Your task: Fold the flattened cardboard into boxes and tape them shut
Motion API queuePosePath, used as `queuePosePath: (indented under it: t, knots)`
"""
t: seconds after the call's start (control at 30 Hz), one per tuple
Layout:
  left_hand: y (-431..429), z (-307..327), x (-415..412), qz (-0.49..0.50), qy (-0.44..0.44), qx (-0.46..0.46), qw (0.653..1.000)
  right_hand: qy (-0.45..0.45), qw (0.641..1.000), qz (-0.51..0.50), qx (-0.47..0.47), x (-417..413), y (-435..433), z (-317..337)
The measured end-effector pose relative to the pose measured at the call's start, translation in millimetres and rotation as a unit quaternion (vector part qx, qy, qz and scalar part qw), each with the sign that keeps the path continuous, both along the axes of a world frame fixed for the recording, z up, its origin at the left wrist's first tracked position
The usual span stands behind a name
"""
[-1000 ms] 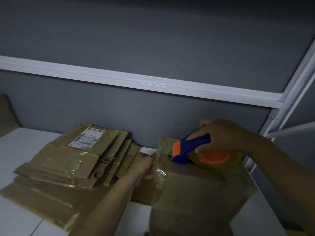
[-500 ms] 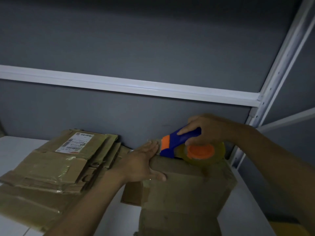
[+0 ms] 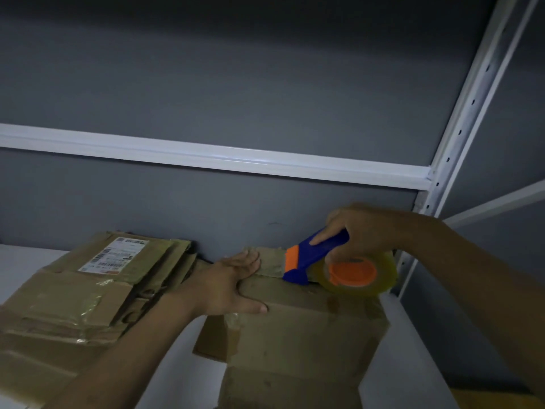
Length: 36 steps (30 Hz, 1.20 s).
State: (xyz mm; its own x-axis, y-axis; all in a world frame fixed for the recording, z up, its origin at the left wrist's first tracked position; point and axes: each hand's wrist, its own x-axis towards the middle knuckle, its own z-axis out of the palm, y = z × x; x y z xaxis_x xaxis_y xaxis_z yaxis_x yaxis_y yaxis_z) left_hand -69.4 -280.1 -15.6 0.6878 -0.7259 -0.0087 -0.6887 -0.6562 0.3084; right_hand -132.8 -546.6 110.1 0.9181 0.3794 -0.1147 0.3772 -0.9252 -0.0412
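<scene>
I'm seeing only a white shipping label [image 3: 113,255] on the flattened cardboard stack [image 3: 73,293]; nothing is reading clearly.

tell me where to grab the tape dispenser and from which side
Grip the tape dispenser by its blue handle, coming from above and the right, as the right hand does. The handle slopes up away from the orange cutter end at the box, and the tape roll sits below it.

A white beam [image 3: 206,156] runs across the grey wall [image 3: 236,84]. It meets a perforated white post [image 3: 472,98] at right. Below lies a white shelf [image 3: 23,261].
</scene>
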Motion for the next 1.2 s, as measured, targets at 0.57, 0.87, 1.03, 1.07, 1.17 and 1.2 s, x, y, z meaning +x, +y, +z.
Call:
queuePosePath:
  t: [0.57,0.87,1.03,1.07,1.17,1.2]
  knots:
    - [-18,1,14,-0.008,-0.021,0.084,0.996,-0.069,0.996,0.018,-0.048,8,11,-2]
    - [-5,6,32,-0.037,-0.013,0.087,0.995,-0.006,0.999,-0.035,0.021,-16,-24,13]
    - [-8,12,33,-0.049,-0.022,0.138,0.989,-0.006,0.999,-0.049,0.018,-23,-22,5]
    - [-10,12,33,-0.05,-0.034,0.154,0.986,-0.016,0.999,-0.046,0.014,-22,-20,1]
    - [-24,10,22,-0.06,-0.07,0.167,0.982,-0.055,0.998,-0.025,-0.028,-19,-16,-8]
    - [-33,8,14,-0.072,-0.066,0.151,0.984,-0.066,0.997,-0.023,-0.038,-19,-14,-10]
